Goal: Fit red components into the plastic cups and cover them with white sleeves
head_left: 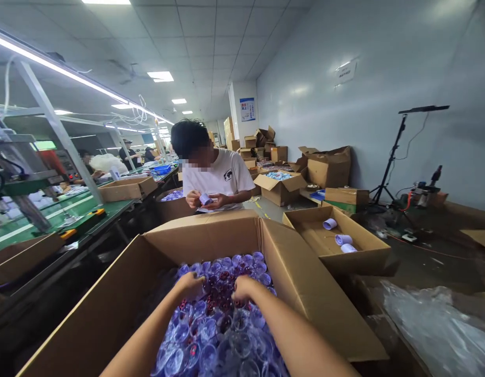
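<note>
Both my arms reach into a large cardboard box (281, 256) packed with translucent purple cups (206, 330). Small dark red pieces (218, 288) lie among the cups between my hands. My left hand (191, 286) is closed at the left of these red pieces, its fingers curled down near the cups; what it grips, if anything, is hidden. On the other side, my right hand (244, 289) is also closed, knuckles up, and its fingertips are out of sight. The two hands are apart, at about the same height.
Across the box a person (214, 178) holds a purple cup (205, 199). To the right, a shallow carton (340, 235) contains three purple cups, with clear plastic film (438, 319) nearer me. A green conveyor line (77, 209) runs along the left. Cartons (328, 167) stand by the wall.
</note>
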A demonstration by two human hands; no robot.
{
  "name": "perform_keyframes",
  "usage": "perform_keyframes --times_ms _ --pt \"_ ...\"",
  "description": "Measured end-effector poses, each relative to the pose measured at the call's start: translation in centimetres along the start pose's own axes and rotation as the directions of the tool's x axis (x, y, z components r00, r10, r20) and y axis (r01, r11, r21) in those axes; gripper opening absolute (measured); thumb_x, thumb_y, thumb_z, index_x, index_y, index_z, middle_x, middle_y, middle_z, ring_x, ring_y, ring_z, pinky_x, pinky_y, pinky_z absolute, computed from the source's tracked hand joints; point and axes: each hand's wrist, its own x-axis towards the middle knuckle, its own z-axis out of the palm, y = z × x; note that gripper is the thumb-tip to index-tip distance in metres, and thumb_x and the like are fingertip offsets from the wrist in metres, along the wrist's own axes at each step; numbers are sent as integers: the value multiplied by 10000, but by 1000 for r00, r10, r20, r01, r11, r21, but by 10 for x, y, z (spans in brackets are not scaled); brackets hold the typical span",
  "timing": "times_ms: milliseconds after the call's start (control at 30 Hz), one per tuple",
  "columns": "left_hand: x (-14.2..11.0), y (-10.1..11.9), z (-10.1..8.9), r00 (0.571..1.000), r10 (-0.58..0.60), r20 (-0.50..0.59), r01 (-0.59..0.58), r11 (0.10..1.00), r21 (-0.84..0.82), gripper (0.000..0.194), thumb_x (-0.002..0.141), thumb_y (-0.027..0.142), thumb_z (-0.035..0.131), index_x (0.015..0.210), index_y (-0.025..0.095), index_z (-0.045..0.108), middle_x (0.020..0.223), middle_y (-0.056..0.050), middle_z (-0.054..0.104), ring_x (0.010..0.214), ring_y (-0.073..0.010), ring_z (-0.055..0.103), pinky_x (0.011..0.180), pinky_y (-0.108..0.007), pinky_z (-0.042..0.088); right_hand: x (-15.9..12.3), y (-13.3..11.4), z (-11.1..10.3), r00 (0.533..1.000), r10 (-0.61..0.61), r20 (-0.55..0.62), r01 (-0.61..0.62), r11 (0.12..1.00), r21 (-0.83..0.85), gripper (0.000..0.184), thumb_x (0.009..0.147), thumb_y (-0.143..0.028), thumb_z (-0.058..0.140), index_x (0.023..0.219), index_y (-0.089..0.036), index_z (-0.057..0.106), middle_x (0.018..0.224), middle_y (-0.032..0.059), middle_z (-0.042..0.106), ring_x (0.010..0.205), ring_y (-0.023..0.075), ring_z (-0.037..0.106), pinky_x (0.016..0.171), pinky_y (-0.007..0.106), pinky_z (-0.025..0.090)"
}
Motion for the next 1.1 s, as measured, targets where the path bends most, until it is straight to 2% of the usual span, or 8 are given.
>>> perform_keyframes --times_ms 100,233,367,533,667,867,1000,1100 --pt "-2 6 -9 997 47 -55 -50 997 -61 284 733 382 516 544 172 484 544 -6 511 596 -153 532 507 -225 341 8 -16 -12 1000 -25 -7 24 993 -116 301 458 -52 644 298 -192 431 267 -55 302 438 114 433 498 234 314" --pt "-8 16 -16 982 186 -25 -188 966 -180 315 650 412 594 509 164 461 596 4 482 583 -130 488 494 -221 324 11 -43 -22 992 -125 -36 119 985 -124 148 618 -197 621 493 -182 543 418 -47 462 490 99 444 529 228 317" --pt "-19 25 -14 932 358 59 -332 907 -260 242 564 348 673 642 148 562 724 5 541 634 -117 479 533 -206 356 -1 -65 -22 980 -200 -17 200 967 155 214 678 -389 591 655 -180 551 438 -78 443 394 63 349 437 209 261" --pt "-34 36 -5 823 557 116 -475 785 -398 421 699 370 593 1070 171 593 816 -11 610 669 -115 491 605 -207 389 -21 -76 -16 971 -219 98 155 883 442 369 550 -479 690 694 -173 541 436 -92 444 348 38 302 374 200 180" --pt "-37 44 -3 742 649 165 -550 731 -404 288 775 360 496 848 142 670 681 7 586 621 -105 469 607 -208 377 -27 -81 -16 969 -234 82 155 830 535 387 508 -456 724 693 -169 542 439 -89 458 349 34 321 362 195 187" --pt "-37 45 -7 805 583 112 -490 759 -430 232 700 296 565 834 146 681 704 11 615 631 -107 496 592 -194 386 -24 -82 -21 973 -228 -33 201 772 602 377 506 -409 738 733 -177 546 454 -88 465 366 38 343 363 186 211" --pt "-34 43 -7 811 577 97 -488 759 -432 243 694 281 571 866 152 684 748 11 638 660 -109 518 620 -193 399 -24 -84 -26 971 -234 -51 218 778 590 382 516 -415 735 751 -178 550 511 -67 500 411 51 389 377 185 268" --pt "-29 39 -5 806 587 74 -502 744 -440 216 680 271 592 833 149 685 759 4 651 699 -121 541 665 -205 413 -22 -85 -33 960 -216 -176 278 798 534 372 546 -414 724 792 -183 569 681 -24 568 535 73 480 419 182 351"
